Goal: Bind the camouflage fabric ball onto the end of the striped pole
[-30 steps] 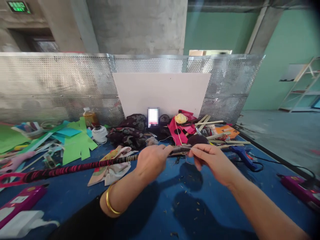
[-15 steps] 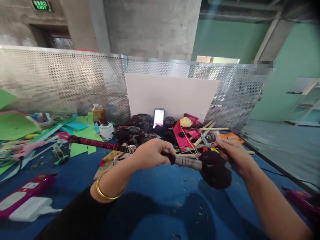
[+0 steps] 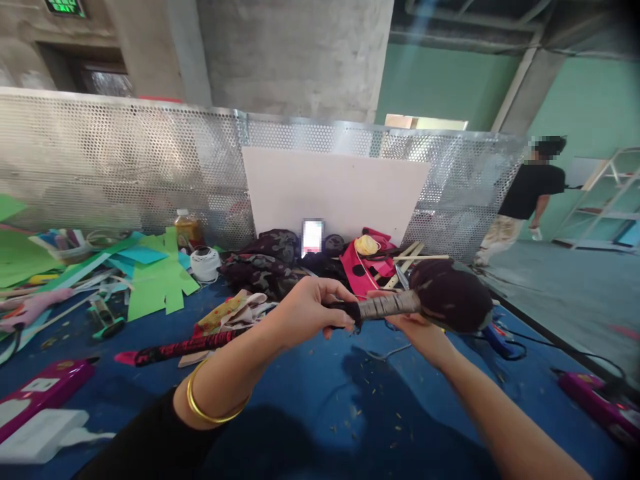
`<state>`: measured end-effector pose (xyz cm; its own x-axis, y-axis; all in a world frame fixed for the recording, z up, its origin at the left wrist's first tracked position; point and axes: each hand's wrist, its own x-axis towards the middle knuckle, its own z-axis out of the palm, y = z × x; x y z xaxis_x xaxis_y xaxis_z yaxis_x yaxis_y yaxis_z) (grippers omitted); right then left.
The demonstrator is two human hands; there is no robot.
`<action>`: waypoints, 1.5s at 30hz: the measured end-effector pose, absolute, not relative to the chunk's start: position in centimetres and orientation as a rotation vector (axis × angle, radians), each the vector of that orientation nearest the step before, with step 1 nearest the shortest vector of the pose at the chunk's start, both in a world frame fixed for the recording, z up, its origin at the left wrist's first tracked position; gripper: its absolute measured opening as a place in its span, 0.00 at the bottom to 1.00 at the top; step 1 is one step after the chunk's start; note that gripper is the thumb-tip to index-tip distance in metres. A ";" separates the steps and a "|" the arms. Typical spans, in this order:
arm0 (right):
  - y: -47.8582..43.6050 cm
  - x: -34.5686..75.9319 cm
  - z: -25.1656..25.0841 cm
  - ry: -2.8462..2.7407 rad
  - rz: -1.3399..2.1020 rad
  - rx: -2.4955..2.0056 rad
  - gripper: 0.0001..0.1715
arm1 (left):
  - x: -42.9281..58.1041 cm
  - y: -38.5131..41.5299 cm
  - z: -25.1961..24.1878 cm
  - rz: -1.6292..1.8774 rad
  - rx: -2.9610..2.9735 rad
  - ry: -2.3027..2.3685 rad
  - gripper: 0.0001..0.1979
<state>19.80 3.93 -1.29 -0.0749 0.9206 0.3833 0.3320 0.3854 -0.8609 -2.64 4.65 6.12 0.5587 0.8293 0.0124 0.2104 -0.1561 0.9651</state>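
Note:
A long mallet-like stick with a round, dark camouflage-cloth head (image 3: 453,297) slants across in front of me. Its neck is wound with grey tape (image 3: 390,305), and the far end of the shaft is red and black (image 3: 185,347). My left hand (image 3: 313,307) is closed around the black part of the shaft beside the tape. My right hand (image 3: 420,337) reaches behind the taped neck, close to the head. Its fingers are mostly hidden there, and what they pinch does not show. Under the neck, a thin cord (image 3: 387,355) hangs in a loop.
Dark camouflage cloth (image 3: 265,273), red fabric (image 3: 355,263) and a yellow yarn ball (image 3: 367,245) lie at the back. Left are green paper (image 3: 160,280), white string (image 3: 205,265) and a purple power strip (image 3: 55,387); another strip (image 3: 595,400) lies right. A person (image 3: 530,187) stands beyond the partition.
The stick has tilted, its head rising to the right and its far end dropping. My right hand has moved left, from beyond the head to behind the neck. A person has appeared at right.

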 end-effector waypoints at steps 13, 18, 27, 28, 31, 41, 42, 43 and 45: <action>-0.5 16.1 -2.3 -1.736 0.259 -1.099 0.12 | -1.8 5.6 4.7 0.756 1.529 0.930 0.10; -0.7 16.4 -2.5 -1.590 0.621 -0.889 0.15 | -1.4 5.9 3.8 0.741 1.508 0.941 0.11; -0.4 16.6 -2.8 -1.510 0.806 -0.849 0.18 | -1.4 6.2 3.4 0.606 1.530 0.919 0.15; -0.7 16.5 -2.7 -1.542 0.753 -0.892 0.18 | -1.4 6.3 3.4 0.609 1.525 0.930 0.16; -1.4 16.1 -2.1 -1.646 0.585 -0.975 0.18 | -1.4 6.4 3.3 0.623 1.509 0.943 0.19; -2.2 15.7 -1.7 -1.794 0.410 -0.900 0.14 | -1.0 6.3 2.5 0.585 1.565 0.978 0.14; -2.1 15.9 -1.6 -1.779 0.445 -0.910 0.15 | -0.9 6.3 2.3 0.580 1.592 0.974 0.14; -2.0 16.1 -1.4 -1.763 0.478 -0.919 0.15 | -0.8 6.2 2.1 0.572 1.623 0.972 0.14; -1.8 16.5 -1.0 -1.729 0.521 -0.947 0.16 | -0.7 6.2 1.7 0.538 1.696 0.973 0.13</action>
